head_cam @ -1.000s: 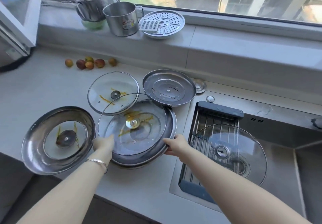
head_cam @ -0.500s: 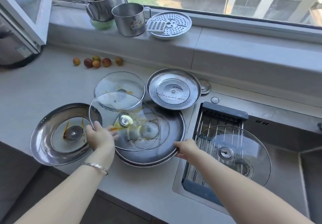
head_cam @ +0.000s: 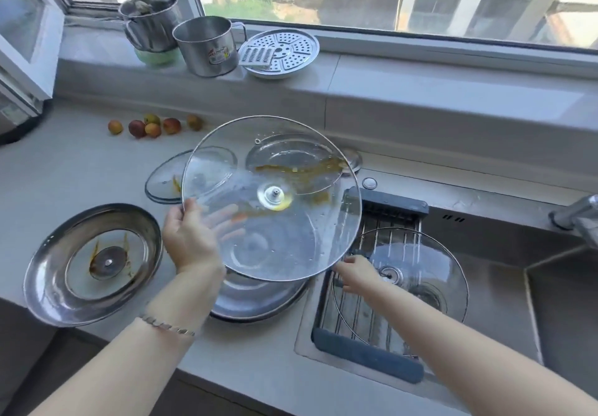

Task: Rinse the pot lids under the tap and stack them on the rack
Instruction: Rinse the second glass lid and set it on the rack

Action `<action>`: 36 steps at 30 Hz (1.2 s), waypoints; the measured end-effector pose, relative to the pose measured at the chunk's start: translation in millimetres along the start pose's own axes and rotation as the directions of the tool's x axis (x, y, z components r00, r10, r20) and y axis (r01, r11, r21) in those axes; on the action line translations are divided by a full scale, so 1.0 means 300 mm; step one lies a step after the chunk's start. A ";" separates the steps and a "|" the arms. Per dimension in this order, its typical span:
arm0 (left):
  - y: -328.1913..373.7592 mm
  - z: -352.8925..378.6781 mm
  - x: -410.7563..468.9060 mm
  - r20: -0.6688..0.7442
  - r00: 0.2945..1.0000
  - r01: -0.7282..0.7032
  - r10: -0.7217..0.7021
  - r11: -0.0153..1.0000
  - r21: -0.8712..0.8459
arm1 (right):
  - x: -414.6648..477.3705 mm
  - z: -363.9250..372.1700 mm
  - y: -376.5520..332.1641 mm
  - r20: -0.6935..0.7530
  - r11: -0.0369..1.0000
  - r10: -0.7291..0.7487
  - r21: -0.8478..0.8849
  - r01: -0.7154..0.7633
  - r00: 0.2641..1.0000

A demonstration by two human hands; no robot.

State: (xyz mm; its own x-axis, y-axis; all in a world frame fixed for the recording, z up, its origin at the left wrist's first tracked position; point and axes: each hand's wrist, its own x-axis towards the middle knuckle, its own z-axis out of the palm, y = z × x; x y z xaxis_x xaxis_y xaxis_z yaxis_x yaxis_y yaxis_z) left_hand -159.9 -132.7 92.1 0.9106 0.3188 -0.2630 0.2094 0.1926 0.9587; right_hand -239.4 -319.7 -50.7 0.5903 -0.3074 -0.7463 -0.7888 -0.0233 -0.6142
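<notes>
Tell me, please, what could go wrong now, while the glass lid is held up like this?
1. The left hand alone grips the raised glass lid at its rim; wet and tilted, it might slip and fall onto the steel lid below.
2. Orange residue on the glass may drip onto the counter.
3. The right hand is at the rack, where another glass lid could get knocked.

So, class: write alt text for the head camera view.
A left hand lifts a sauce-streaked glass lid above the counter, while the right hand reaches toward the sink rack, where another glass lid rests.
</notes>
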 end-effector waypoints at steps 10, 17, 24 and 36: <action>-0.183 0.421 -0.410 0.370 0.889 0.212 -0.271 0.958 0.192 | -0.121 -0.730 0.366 -0.296 0.985 -0.072 -0.169 0.021 0.952; -0.344 0.663 -0.636 0.420 0.835 0.223 -0.355 0.917 0.331 | -0.163 -1.169 0.479 -0.522 0.986 0.109 0.164 -0.025 0.846; -0.435 0.815 -0.741 0.382 0.854 0.192 -0.354 0.896 0.401 | -0.070 -1.380 0.379 -0.415 0.946 0.169 0.323 -0.028 0.894; -0.487 0.900 -0.736 0.329 0.873 0.203 -0.359 0.883 0.423 | 0.065 -1.360 0.360 -0.403 0.950 0.261 0.270 -0.158 0.877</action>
State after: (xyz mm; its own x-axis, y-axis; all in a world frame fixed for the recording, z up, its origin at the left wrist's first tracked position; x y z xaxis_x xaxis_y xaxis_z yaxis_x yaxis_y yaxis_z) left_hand -295.4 -481.8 39.3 0.8374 -0.0959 -0.5380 0.5209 -0.1580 0.8389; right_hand -383.0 -716.4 -27.1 0.2433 -0.6589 -0.7118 -0.7965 0.2831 -0.5343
